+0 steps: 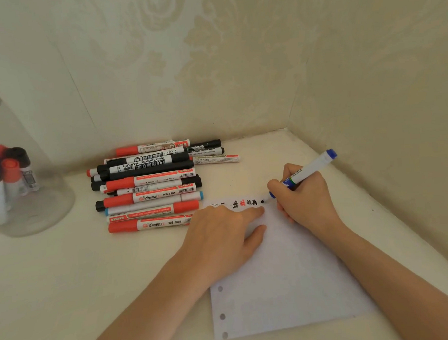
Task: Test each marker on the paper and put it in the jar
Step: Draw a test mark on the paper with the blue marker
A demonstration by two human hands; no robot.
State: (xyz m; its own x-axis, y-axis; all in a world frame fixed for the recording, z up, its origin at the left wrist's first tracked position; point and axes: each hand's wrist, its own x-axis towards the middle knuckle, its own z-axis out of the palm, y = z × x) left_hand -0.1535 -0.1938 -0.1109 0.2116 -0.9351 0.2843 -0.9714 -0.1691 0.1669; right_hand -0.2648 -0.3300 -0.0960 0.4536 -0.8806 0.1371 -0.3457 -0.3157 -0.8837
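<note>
- A person sits at a cream table [68, 266] set in a wallpapered corner, seen from a head-worn camera looking down at both hands.
- The right hand [305, 199] grips a blue whiteboard marker [310, 170] like a pen, its tip touching the top edge of a sheet of punched paper [287, 282].
- The left hand [220, 236] lies flat with fingers straight, pressing the paper's upper left part to steady it.
- A row of test scribbles [241, 203], black and red, runs along the top of the paper, ending at the marker tip.
- A clear glass jar [26, 204] stands at the far left, well apart from the paper, with about five markers, red- and black-capped, upright inside.
- A pile of untested markers [151, 186], well over a dozen, mostly red and black with a light blue one, lies between jar and paper.
- Judging by this, the task is early: a handful finished, one being tested, most of the pile left.
</note>
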